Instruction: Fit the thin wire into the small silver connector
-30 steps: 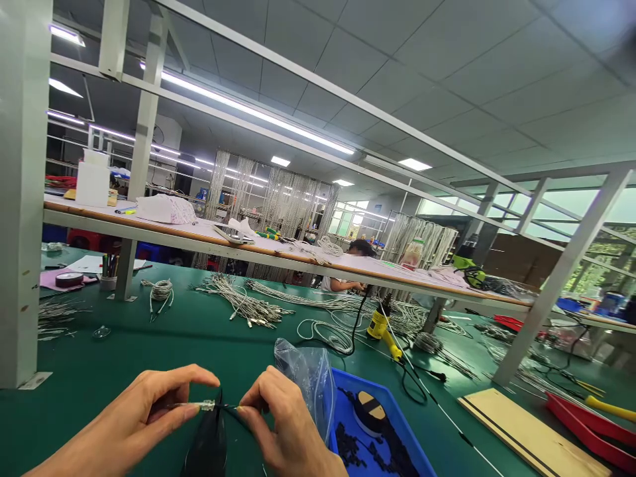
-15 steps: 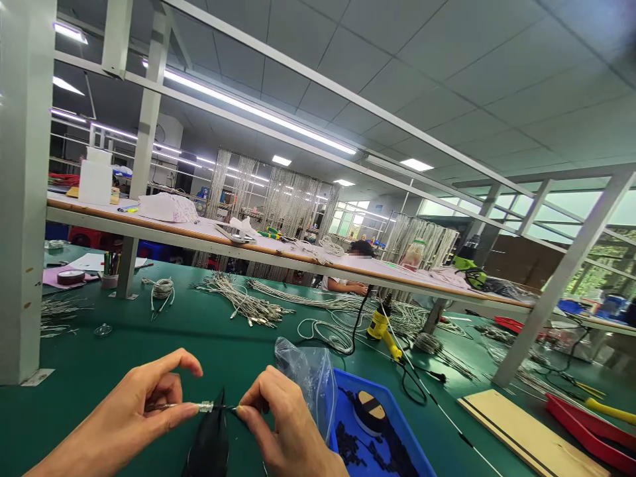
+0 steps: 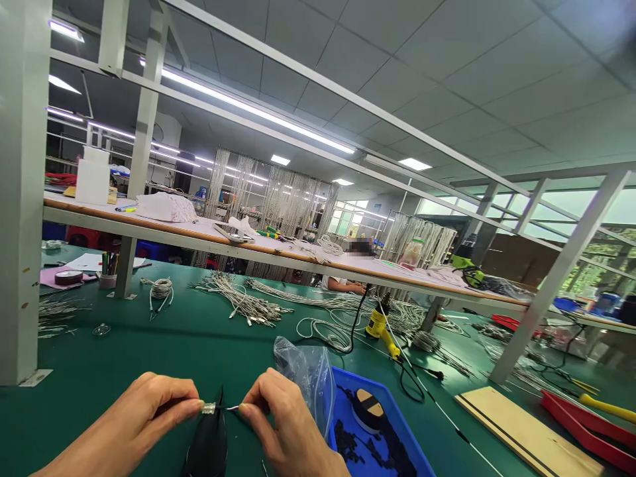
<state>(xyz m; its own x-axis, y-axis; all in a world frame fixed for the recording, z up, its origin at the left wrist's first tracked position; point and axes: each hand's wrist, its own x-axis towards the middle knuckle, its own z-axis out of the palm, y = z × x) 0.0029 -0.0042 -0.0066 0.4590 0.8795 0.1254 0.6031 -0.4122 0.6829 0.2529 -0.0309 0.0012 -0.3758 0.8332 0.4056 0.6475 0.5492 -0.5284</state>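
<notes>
My left hand [image 3: 144,414] is closed in a pinch on a thin cable whose small silver connector [image 3: 209,408] sticks out to the right of its fingertips. My right hand [image 3: 283,424] pinches the thin dark wire end right of the connector. Both hands hover low over the green mat [image 3: 149,338], above a black object [image 3: 209,447] lying between them. A clear plastic bag [image 3: 308,377] stands just right of my right hand, leaning on a blue tray [image 3: 397,424] of small black parts.
Bundles of grey cables [image 3: 243,305] lie across the mat. A yellow heat gun [image 3: 380,324] with a black cord stands mid-table. A wooden board [image 3: 527,434] and red tray [image 3: 591,430] lie right. A white post [image 3: 22,199] rises left. A person sits beyond the shelf [image 3: 298,255].
My left index finger, raised half a second ago, has curled down onto the cable. The connector has shifted slightly, and the hands stay in the same place.
</notes>
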